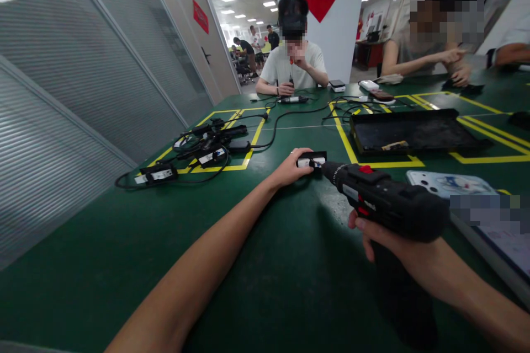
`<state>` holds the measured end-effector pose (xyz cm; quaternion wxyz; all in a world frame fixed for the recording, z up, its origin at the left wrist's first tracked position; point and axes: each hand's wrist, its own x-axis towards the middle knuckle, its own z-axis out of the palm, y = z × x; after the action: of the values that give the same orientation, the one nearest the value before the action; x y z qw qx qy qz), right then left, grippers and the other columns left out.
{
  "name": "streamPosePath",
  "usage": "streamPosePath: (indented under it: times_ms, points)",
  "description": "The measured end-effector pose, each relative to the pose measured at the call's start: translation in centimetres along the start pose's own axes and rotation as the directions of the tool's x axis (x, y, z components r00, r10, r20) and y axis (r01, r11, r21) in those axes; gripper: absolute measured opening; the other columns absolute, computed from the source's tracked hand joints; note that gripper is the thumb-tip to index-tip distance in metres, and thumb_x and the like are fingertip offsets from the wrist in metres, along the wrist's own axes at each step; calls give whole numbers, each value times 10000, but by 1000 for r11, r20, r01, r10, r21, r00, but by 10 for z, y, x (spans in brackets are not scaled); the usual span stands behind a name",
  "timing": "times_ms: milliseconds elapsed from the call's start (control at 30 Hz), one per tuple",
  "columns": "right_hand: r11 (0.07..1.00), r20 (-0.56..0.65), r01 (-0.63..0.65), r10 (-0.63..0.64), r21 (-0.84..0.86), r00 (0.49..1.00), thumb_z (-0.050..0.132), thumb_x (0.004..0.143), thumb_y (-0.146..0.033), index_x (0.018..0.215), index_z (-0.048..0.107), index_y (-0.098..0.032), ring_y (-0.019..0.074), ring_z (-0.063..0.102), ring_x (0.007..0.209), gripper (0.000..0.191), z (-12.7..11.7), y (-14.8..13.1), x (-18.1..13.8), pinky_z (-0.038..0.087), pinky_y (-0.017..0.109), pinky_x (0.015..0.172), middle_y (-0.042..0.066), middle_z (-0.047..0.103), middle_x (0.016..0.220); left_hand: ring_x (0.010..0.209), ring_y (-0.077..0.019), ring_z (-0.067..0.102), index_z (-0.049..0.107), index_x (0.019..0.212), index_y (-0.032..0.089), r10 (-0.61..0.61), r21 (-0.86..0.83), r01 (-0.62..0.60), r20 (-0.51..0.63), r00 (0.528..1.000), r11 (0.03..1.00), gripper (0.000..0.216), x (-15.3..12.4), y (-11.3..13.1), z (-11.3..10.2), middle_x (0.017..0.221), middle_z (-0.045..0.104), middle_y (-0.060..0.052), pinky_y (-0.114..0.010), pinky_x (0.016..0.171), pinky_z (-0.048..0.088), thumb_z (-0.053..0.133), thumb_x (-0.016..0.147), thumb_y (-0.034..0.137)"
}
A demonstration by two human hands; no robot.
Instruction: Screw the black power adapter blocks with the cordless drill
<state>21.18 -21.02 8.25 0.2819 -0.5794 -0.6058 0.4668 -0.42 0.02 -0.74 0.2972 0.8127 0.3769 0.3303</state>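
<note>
My right hand (397, 242) is wrapped round the grip of a black cordless drill (385, 198) with red accents. The drill lies level and points left, its tip at the right end of a small black-and-white device (311, 161); whether the bit touches it I cannot tell. My left hand (293, 170) grips the left end of that device on the green table (265, 231). Its thumb is at the near side and its fingers are on the far side. What the device is does not show clearly.
Several black devices with cables (211, 146) lie at the left inside yellow tape. A black tray (414, 135) stands at the back right. A phone (451, 183) and a tablet-like screen (497, 237) lie near the right edge. Two co-workers sit across the table.
</note>
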Motion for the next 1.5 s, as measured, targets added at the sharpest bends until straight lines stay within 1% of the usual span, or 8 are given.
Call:
streamPosePath:
  times_ms: [200,400,800,1000,1200,1267,1400,1500]
  points:
    - [1000,4,-7,7,-6,1000,463,869,-479,803,625,-239,190,584,699,297,1,0,-2,413,362,726,-16,614,628,1072,-207,491,462,1222,196,5,-5,-5,12,1000,1000,548,0,0,-1,1185,481,-80,-375,979,375,619,703,275]
    - [995,-29,-13,10,-101,1000,473,857,-462,529,549,-223,171,550,622,413,2,-4,-2,423,336,641,0,591,608,1078,-209,490,464,1218,194,-1,-24,2,14,1000,1000,547,0,0,0,1193,482,-83,-372,965,387,621,701,276]
    - [985,-22,-37,33,-171,999,423,870,-490,557,547,-216,177,544,634,434,3,-7,-4,418,351,663,13,587,635,1008,-193,516,483,1199,183,-54,-55,54,7,999,997,538,0,4,-1,1145,521,-77,-355,909,411,629,687,258]
    - [972,-51,-114,106,-204,993,426,847,-543,540,544,-227,167,513,563,456,6,-4,-8,401,326,556,8,564,598,953,-179,531,476,1212,178,-51,-105,55,37,998,993,558,-1,5,-1,1134,533,-86,-353,868,430,640,693,302]
    - [971,-46,-100,92,-216,995,419,849,-548,523,536,-228,188,548,597,472,6,-4,-8,398,326,525,28,592,641,957,-181,537,478,1211,179,-42,-135,48,49,998,990,566,-2,7,-2,1136,539,-87,-358,871,432,651,689,315]
    - [981,-45,-69,62,-182,997,430,857,-525,586,576,-233,193,564,619,424,5,-4,-8,412,334,557,24,605,647,951,-181,541,479,1210,180,-45,-143,52,51,998,988,560,-2,7,-1,1132,544,-85,-360,869,434,648,692,312]
    - [995,-28,-7,4,-101,1000,441,872,-486,935,632,-245,194,581,637,314,3,-4,-8,429,355,658,-12,601,610,971,-189,541,484,1208,184,-53,-127,58,43,998,990,551,-2,8,-1,1150,542,-86,-361,875,433,644,694,305]
    - [999,-17,3,-4,-52,1000,448,875,-463,935,613,-229,181,572,625,293,1,-3,-8,423,345,660,-22,597,598,1002,-198,533,488,1209,187,-46,-98,48,29,999,994,551,-2,8,-1,1169,534,-87,-365,891,426,644,693,303]
